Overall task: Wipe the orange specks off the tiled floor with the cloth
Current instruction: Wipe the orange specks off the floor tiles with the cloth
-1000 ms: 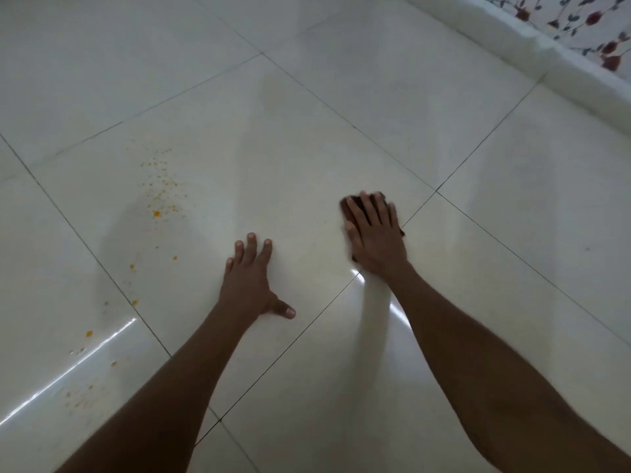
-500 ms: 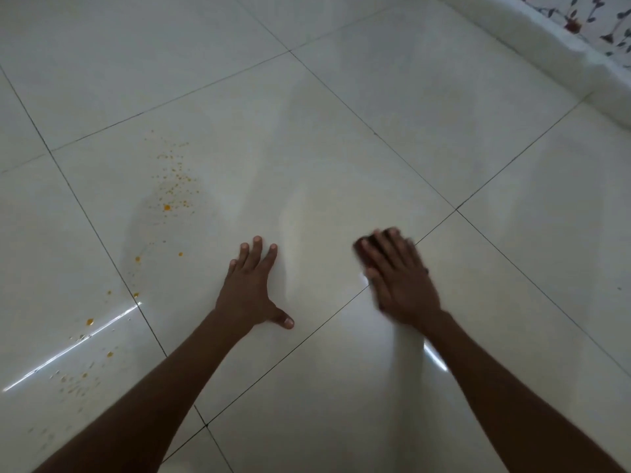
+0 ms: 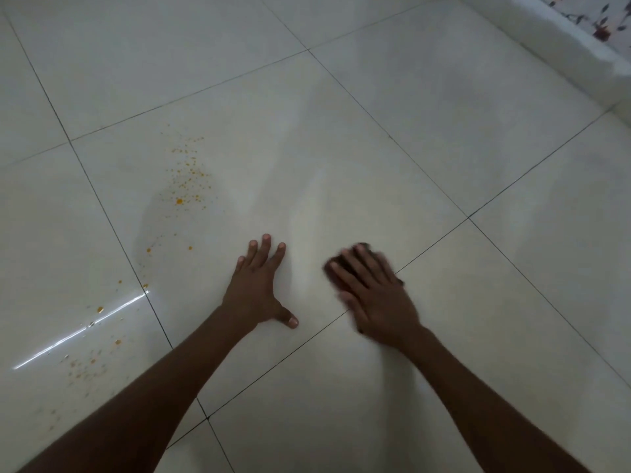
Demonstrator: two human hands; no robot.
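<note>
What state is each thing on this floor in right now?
left hand: flat on a tile, fingers spread
right hand: pressing the cloth down, blurred
cloth: dark, mostly hidden under the fingers
orange specks: unwiped, left of both hands
floor: glossy

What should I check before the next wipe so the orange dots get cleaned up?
1. Cloth under the right hand: ok, fingers flat on it.
2. Left hand braced on the floor: ok, palm down.
3. Cloth on the orange specks: not ok, they lie off to the left, past the left hand.
4. Specks gone: not ok, plenty remain.
5. Cloth clean enough: cannot tell, mostly hidden and blurred.
</note>
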